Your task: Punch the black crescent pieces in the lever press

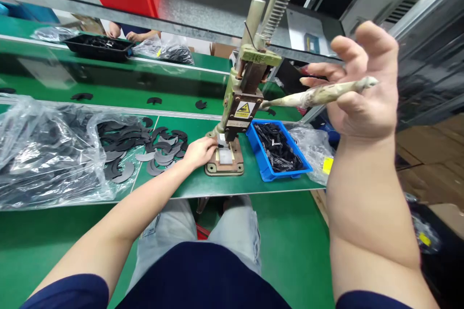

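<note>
My left hand (201, 152) is at the base of a hand press (241, 101), its fingertips pinched together on a small black part (220, 145) under the ram. The fingers hide most of that part. A pale block (225, 156) sits on the press base in front of it. On the right, my right hand (369, 77) is raised with its palm toward me and fingers apart. The press's tape-wrapped lever (311, 96) crosses that palm, between thumb and fingers, without the fingers wrapped round it.
Dark curved pieces (165, 149) lie left of the press, beside a clear plastic bag (50, 154). A blue tray (266, 171) of small black parts stands to the right. Behind runs a green belt (119, 77) with scattered pieces. Another person's hands (134, 36) are near a black tray (97, 53).
</note>
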`<act>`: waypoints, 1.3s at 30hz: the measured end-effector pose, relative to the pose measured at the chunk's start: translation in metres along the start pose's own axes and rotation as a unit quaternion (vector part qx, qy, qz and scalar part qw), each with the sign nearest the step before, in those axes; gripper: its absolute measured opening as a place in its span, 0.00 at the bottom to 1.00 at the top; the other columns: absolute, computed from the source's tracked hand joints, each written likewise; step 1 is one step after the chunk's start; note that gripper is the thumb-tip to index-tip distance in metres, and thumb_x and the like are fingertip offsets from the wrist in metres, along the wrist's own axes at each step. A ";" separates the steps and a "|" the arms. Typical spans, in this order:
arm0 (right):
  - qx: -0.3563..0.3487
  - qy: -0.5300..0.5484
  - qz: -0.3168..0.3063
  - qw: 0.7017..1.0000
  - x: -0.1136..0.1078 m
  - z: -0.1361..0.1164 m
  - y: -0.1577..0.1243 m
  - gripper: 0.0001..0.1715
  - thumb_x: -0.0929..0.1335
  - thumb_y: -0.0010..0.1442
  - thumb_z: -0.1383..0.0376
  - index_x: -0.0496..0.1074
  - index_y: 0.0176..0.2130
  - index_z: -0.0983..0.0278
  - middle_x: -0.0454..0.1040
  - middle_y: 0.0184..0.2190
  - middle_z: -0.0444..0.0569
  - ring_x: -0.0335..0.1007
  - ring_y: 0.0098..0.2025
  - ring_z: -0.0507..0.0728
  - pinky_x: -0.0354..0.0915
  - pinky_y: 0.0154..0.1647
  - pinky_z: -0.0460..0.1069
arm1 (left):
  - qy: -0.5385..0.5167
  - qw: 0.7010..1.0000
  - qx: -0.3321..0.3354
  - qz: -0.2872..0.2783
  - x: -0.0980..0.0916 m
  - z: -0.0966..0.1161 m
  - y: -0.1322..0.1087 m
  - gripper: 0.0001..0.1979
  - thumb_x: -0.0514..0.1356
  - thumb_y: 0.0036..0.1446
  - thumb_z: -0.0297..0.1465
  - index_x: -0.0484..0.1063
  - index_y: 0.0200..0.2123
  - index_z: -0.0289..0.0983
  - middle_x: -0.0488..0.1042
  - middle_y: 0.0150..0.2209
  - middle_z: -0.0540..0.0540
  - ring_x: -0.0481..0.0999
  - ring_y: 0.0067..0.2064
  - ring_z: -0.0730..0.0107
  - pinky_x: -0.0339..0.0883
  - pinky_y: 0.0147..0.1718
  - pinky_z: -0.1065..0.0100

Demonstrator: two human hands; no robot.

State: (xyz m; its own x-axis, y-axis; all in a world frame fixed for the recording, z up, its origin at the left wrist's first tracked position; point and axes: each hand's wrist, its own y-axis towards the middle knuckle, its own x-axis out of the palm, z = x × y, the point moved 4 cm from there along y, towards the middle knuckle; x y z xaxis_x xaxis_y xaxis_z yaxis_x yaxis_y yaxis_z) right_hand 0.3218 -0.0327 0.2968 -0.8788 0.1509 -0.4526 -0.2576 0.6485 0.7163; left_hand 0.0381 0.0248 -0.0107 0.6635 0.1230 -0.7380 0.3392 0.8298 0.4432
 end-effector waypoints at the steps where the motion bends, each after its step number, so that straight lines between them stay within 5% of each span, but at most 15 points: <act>1: 0.001 -0.030 -0.015 0.999 0.005 -0.008 0.008 0.45 0.60 0.50 0.36 0.72 0.56 0.60 0.65 0.70 0.41 0.76 0.57 0.47 0.68 0.48 0.48 | 0.017 1.000 0.008 -0.015 0.003 0.001 0.003 0.11 0.59 0.70 0.33 0.82 0.47 0.40 0.83 0.48 0.43 0.81 0.51 0.60 0.74 0.52 0.62; 3: -0.008 -0.072 -0.034 0.997 0.018 -0.016 0.016 0.47 0.56 0.49 0.36 0.74 0.44 0.70 0.72 0.64 0.40 0.77 0.50 0.42 0.66 0.44 0.46 | 0.046 0.998 0.032 -0.041 0.006 0.005 0.006 0.13 0.57 0.71 0.32 0.82 0.48 0.41 0.82 0.49 0.42 0.80 0.53 0.59 0.74 0.53 0.61; 5: -0.024 -0.044 -0.055 0.997 0.029 -0.015 0.018 0.43 0.58 0.51 0.37 0.71 0.32 0.75 0.81 0.44 0.37 0.78 0.42 0.39 0.67 0.42 0.46 | 0.068 0.994 0.055 -0.061 0.007 0.011 0.008 0.14 0.56 0.70 0.30 0.82 0.50 0.41 0.81 0.51 0.41 0.79 0.53 0.58 0.74 0.53 0.60; 8: -0.051 0.082 -0.077 0.992 0.036 -0.007 0.010 0.35 0.67 0.58 0.43 0.63 0.20 0.70 0.72 0.21 0.34 0.77 0.31 0.41 0.72 0.42 0.48 | 0.095 0.989 0.072 -0.090 0.008 0.017 0.012 0.15 0.57 0.68 0.28 0.82 0.51 0.43 0.79 0.53 0.40 0.78 0.54 0.57 0.74 0.52 0.59; 12: -0.086 0.130 -0.045 0.987 0.039 0.002 -0.026 0.30 0.73 0.64 0.55 0.65 0.18 0.65 0.68 0.20 0.40 0.74 0.28 0.46 0.76 0.41 0.52 | 0.113 0.984 0.084 -0.111 0.008 0.021 0.016 0.16 0.57 0.67 0.26 0.82 0.51 0.43 0.79 0.51 0.40 0.77 0.53 0.56 0.74 0.52 0.59; 20: -0.105 0.015 0.105 0.989 0.084 0.034 -0.134 0.20 0.71 0.62 0.62 0.65 0.22 0.57 0.67 0.21 0.41 0.72 0.30 0.57 0.73 0.54 0.71 | 0.110 0.984 0.087 -0.108 0.009 0.023 0.015 0.16 0.54 0.70 0.27 0.82 0.51 0.40 0.80 0.50 0.40 0.78 0.54 0.57 0.74 0.54 0.59; 25: -0.093 0.009 0.182 0.979 0.102 0.048 -0.158 0.17 0.69 0.61 0.64 0.66 0.22 0.57 0.69 0.22 0.42 0.74 0.33 0.59 0.69 0.58 0.73 | 0.111 0.980 0.099 -0.134 0.002 0.021 0.019 0.18 0.54 0.70 0.27 0.81 0.54 0.40 0.81 0.51 0.41 0.79 0.55 0.59 0.73 0.57 0.60; 28: -0.108 0.022 0.209 0.972 0.103 0.049 -0.157 0.18 0.69 0.61 0.64 0.65 0.22 0.58 0.68 0.21 0.42 0.73 0.32 0.59 0.70 0.57 0.72 | 0.137 0.980 0.060 -0.133 -0.022 -0.007 0.032 0.19 0.53 0.71 0.29 0.80 0.56 0.39 0.82 0.52 0.40 0.79 0.56 0.58 0.71 0.59 0.60; 33: -0.125 0.038 0.225 0.966 0.103 0.049 -0.154 0.17 0.71 0.58 0.66 0.64 0.21 0.61 0.69 0.21 0.41 0.74 0.32 0.56 0.71 0.56 0.68 | 0.260 0.933 -0.177 -0.175 -0.069 -0.099 0.061 0.25 0.57 0.69 0.44 0.76 0.61 0.36 0.79 0.60 0.34 0.78 0.60 0.48 0.70 0.60 0.56; 36: -0.123 0.040 0.230 0.965 0.104 0.049 -0.155 0.18 0.70 0.58 0.66 0.64 0.20 0.61 0.68 0.21 0.41 0.74 0.31 0.56 0.71 0.55 0.68 | 0.263 0.884 -0.273 -0.272 -0.072 -0.139 0.065 0.35 0.65 0.59 0.54 0.77 0.61 0.37 0.78 0.61 0.30 0.78 0.61 0.40 0.70 0.58 0.54; 39: -0.127 0.036 0.230 0.964 0.104 0.049 -0.155 0.17 0.70 0.59 0.67 0.64 0.21 0.61 0.68 0.21 0.41 0.73 0.31 0.56 0.71 0.55 0.68 | 0.225 0.883 -0.289 -0.294 -0.066 -0.150 0.067 0.32 0.72 0.50 0.52 0.82 0.53 0.38 0.81 0.57 0.31 0.79 0.60 0.41 0.71 0.55 0.58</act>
State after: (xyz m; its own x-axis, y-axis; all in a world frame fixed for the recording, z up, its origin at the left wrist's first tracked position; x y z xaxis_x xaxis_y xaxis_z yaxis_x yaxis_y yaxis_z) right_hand 0.2901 -0.0807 0.1125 -0.9470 0.3205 -0.0237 0.0848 0.3204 0.9435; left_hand -0.0824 0.1540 -0.0086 0.1098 -0.3262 -0.9389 0.0543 0.9452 -0.3220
